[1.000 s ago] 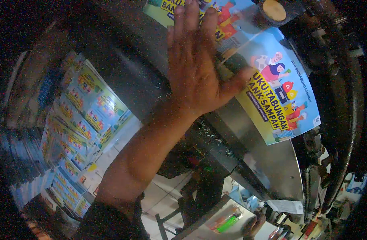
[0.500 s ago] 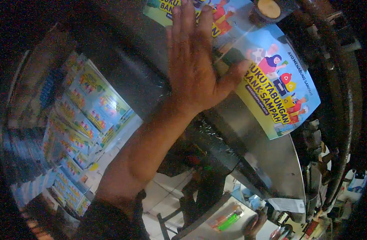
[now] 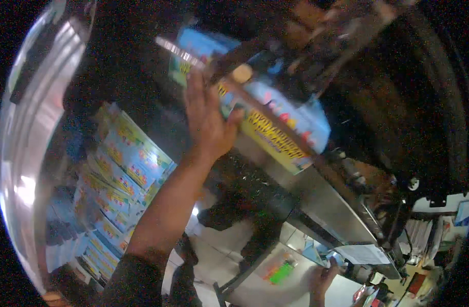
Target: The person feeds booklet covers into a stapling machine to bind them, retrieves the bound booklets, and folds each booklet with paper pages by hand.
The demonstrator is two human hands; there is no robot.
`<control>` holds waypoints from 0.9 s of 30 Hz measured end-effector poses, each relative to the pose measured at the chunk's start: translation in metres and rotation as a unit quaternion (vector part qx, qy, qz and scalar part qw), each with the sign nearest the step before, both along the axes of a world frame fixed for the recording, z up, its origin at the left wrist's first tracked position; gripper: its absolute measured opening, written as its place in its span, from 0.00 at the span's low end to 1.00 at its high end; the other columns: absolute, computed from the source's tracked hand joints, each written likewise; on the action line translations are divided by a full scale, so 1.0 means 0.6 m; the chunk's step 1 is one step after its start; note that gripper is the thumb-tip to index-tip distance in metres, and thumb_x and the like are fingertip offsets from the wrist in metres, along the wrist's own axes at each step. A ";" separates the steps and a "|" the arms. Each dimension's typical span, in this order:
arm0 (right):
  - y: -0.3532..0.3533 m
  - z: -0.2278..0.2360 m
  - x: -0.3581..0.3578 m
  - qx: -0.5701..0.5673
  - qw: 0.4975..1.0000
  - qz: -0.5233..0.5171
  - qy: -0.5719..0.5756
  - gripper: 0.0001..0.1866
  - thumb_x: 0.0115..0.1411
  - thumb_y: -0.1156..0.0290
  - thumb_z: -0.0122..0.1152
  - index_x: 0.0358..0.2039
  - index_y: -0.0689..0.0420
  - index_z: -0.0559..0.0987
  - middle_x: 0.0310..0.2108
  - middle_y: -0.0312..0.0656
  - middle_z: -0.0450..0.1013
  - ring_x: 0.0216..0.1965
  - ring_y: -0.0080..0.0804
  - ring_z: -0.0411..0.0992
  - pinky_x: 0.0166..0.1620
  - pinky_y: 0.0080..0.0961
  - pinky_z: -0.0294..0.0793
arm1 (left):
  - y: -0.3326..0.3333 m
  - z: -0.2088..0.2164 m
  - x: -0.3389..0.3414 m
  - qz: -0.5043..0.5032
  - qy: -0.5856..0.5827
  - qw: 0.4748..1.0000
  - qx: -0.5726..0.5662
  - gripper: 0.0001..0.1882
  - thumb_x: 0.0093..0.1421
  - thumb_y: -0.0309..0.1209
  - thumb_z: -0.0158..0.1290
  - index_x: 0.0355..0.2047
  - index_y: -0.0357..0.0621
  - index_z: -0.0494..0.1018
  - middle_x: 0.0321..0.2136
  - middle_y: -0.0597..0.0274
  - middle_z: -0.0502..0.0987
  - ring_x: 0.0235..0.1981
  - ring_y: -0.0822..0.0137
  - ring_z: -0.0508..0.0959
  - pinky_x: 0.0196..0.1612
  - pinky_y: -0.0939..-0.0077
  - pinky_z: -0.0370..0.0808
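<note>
My left hand [image 3: 209, 123] reaches up from the lower left, back upward, with fingers stretched out and thumb apart. It lies at the left part of a blue and yellow-green printed sheet [image 3: 270, 138] with cartoon figures. The sheet rests on a grey metal machine bed [image 3: 321, 204]. A dark brown bar [image 3: 267, 109] crosses over the sheet and hides a strip of it. Near my fingertips is a round tan knob-like piece [image 3: 242, 73]. Motion blurs the fingertips, and whether they press on the sheet is unclear. My right hand does not show.
Stacked printed sheets [image 3: 127, 158] lie left of my forearm. A shiny curved metal surface [image 3: 45, 107] rises at the far left. Below right, another person's hand [image 3: 324, 279] is at a white table [image 3: 244, 286] with a green item [image 3: 280, 271]. White paper [image 3: 365, 254] lies at the bed's lower end.
The view has shifted, so my left hand and the sheet appear lower and further left. The dark bar now crosses the sheet, which was uncovered before. The other person's hand shows more clearly.
</note>
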State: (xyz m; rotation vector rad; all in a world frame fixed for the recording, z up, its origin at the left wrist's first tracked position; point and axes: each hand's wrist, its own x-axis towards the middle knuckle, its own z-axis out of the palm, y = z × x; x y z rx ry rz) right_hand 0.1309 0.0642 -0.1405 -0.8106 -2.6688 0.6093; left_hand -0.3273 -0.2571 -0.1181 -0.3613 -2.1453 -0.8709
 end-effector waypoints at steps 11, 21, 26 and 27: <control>-0.260 0.263 -0.452 -0.427 0.886 0.181 0.013 0.30 0.57 0.67 0.61 0.58 0.60 0.64 0.56 0.59 0.62 0.54 0.52 0.66 0.53 0.38 0.68 | -0.033 0.033 0.023 0.057 -0.092 0.983 -0.149 0.35 0.67 0.49 0.35 0.66 0.39 0.45 0.65 0.36 0.45 0.66 0.37 0.46 0.65 0.44 0.43; -0.249 0.211 -0.504 -0.494 0.855 0.088 0.130 0.19 0.57 0.66 0.63 0.47 0.59 0.70 0.38 0.44 0.74 0.39 0.33 0.73 0.45 0.30 0.71 | -0.004 0.107 0.043 -0.020 -0.347 0.829 0.438 0.25 0.60 0.43 0.52 0.50 0.37 0.65 0.42 0.55 0.72 0.41 0.57 0.74 0.46 0.58 0.71; -0.258 0.191 -0.514 -0.541 0.821 0.107 0.150 0.19 0.57 0.65 0.64 0.46 0.59 0.71 0.35 0.43 0.76 0.36 0.30 0.74 0.41 0.27 0.72 | -0.021 0.110 0.033 -0.198 -0.375 0.568 0.706 0.16 0.60 0.38 0.55 0.46 0.46 0.70 0.39 0.56 0.75 0.43 0.56 0.75 0.47 0.57 0.73; -0.262 0.187 -0.510 -0.483 0.859 0.103 0.136 0.19 0.57 0.66 0.64 0.46 0.58 0.70 0.35 0.43 0.76 0.36 0.30 0.74 0.41 0.26 0.72 | -0.018 0.116 0.035 -0.155 -0.381 0.561 0.719 0.14 0.60 0.34 0.54 0.46 0.45 0.70 0.40 0.56 0.75 0.43 0.56 0.75 0.47 0.57 0.74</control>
